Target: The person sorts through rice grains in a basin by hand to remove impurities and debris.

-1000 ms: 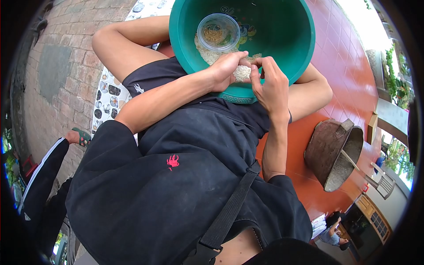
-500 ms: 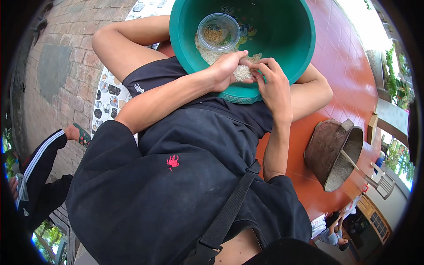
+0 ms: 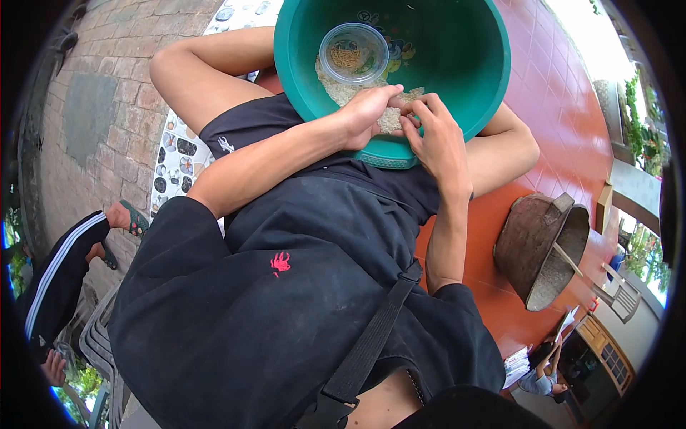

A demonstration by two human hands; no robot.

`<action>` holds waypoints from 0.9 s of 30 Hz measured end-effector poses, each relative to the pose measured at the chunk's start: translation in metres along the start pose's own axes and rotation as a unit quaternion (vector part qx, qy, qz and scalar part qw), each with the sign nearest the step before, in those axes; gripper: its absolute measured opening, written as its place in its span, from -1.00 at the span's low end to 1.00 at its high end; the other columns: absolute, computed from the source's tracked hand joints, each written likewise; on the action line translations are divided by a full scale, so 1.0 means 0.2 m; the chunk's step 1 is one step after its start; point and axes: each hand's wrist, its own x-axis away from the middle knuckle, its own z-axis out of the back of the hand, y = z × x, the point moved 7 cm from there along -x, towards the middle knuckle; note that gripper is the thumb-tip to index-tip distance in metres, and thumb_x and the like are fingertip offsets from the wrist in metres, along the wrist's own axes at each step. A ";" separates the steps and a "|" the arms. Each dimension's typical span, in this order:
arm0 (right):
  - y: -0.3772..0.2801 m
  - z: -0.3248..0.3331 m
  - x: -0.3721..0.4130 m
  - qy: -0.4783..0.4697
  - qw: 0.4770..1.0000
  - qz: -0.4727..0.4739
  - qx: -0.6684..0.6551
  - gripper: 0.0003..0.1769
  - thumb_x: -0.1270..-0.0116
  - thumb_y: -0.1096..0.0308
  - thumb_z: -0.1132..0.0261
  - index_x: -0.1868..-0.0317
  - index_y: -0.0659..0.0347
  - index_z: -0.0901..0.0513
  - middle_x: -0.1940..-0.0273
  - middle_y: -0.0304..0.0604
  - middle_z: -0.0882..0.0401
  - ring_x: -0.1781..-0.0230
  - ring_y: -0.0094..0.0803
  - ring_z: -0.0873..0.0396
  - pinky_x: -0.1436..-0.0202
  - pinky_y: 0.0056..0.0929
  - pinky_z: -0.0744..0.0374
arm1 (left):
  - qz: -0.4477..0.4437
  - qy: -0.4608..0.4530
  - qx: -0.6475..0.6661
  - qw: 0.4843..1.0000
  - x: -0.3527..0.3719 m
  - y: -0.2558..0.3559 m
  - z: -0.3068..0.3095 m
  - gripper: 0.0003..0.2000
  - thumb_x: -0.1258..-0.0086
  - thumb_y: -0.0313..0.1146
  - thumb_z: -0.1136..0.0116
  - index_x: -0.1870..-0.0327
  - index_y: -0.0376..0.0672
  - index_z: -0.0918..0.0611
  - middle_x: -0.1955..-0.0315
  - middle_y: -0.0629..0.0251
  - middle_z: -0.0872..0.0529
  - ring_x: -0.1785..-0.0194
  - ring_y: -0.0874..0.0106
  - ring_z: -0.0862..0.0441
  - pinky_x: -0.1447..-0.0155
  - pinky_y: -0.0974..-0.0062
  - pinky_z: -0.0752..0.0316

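My left hand is cupped palm up inside a green basin resting in my lap. A small heap of rice grains lies in its palm. My right hand is over that heap, its thumb and fingers drawn together in a pinch at the grains. Whatever sits between those fingertips is too small to make out. More rice lies on the basin's floor. A clear round plastic tub stands on it, holding a little straw-coloured material that looks like husks.
To the right, a dark, worn pot with a stick in it lies tilted on the red tiled floor. Another person's leg shows at left beside brick paving. A person is at lower right.
My right hand has shifted slightly and its fingers have moved over the rice in my left palm. At left, the other person's leg and hand have moved. The basin and tub stay put.
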 end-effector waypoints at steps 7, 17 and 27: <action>0.00 -0.01 0.00 0.003 1.000 -0.002 -0.014 -0.89 -0.30 0.42 -0.31 0.21 0.24 -0.59 0.20 -0.09 -0.52 0.16 -0.12 -0.60 0.12 -0.18 -0.60 | 0.012 0.000 -0.003 1.000 0.00 0.00 0.00 -0.70 -0.62 -0.19 0.10 -0.08 -0.25 -0.51 0.00 0.21 -0.63 -0.01 0.42 -0.61 -0.12 0.27 -0.61; -0.02 0.01 0.00 0.030 0.999 -0.008 -0.039 -0.90 -0.30 0.45 -0.29 0.22 0.25 -0.54 0.25 -0.08 -0.51 0.25 -0.12 -0.61 0.22 -0.18 -0.60 | 0.005 0.005 -0.009 1.000 -0.01 -0.01 0.01 -0.68 -0.62 -0.18 0.11 -0.08 -0.27 -0.54 -0.02 0.20 -0.63 -0.05 0.40 -0.61 -0.15 0.23 -0.59; -0.14 0.05 -0.05 0.079 0.986 0.022 -0.148 -0.89 -0.26 0.54 -0.33 0.20 0.28 -0.60 0.31 -0.07 -0.63 0.39 -0.24 -0.63 0.31 -0.34 -0.59 | -0.017 -0.017 -0.024 0.999 -0.02 -0.01 0.02 -0.66 -0.56 -0.13 0.08 0.02 -0.23 -0.60 -0.17 0.12 -0.53 -0.22 0.41 -0.50 -0.31 0.10 -0.39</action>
